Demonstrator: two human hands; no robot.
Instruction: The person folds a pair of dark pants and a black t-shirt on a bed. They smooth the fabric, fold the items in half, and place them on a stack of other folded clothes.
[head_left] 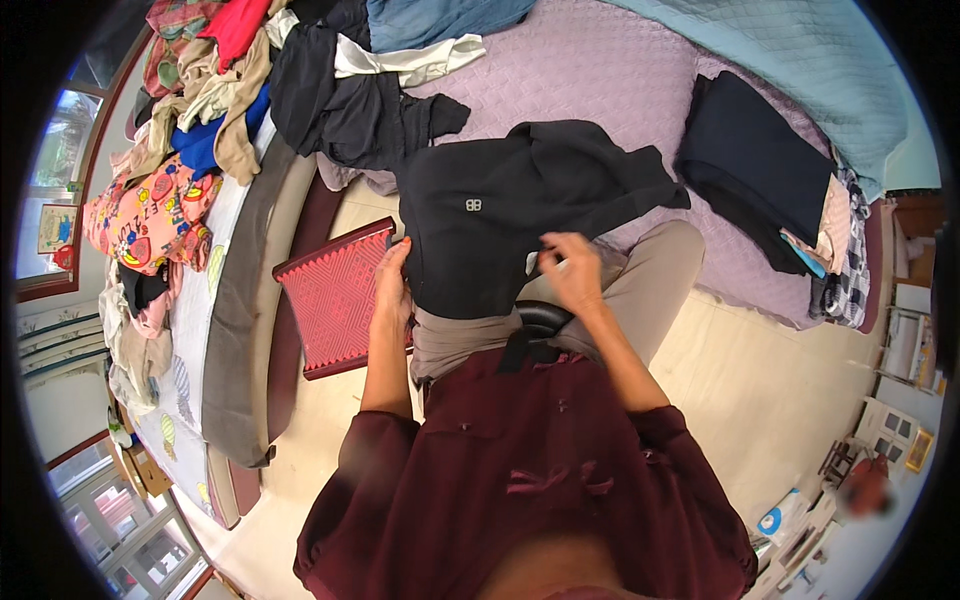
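A black sweatshirt [470, 240] with a small pale emblem lies spread over my lap and the near edge of the bed. My left hand [391, 283] grips its left edge, the fingers partly hidden by the cloth. At the garment's right edge, my right hand [574, 275] is bent with its fingers curled together. A small white patch shows beside these fingertips; whether it is a label or something pinched is unclear.
A red patterned stool [335, 300] stands left of my legs. Folded dark clothes [755, 155] are stacked on the lilac bedspread [600, 65] at right. Loose black garments [350, 115] lie at the far left, and a heap of mixed clothes [160, 200] covers another bed.
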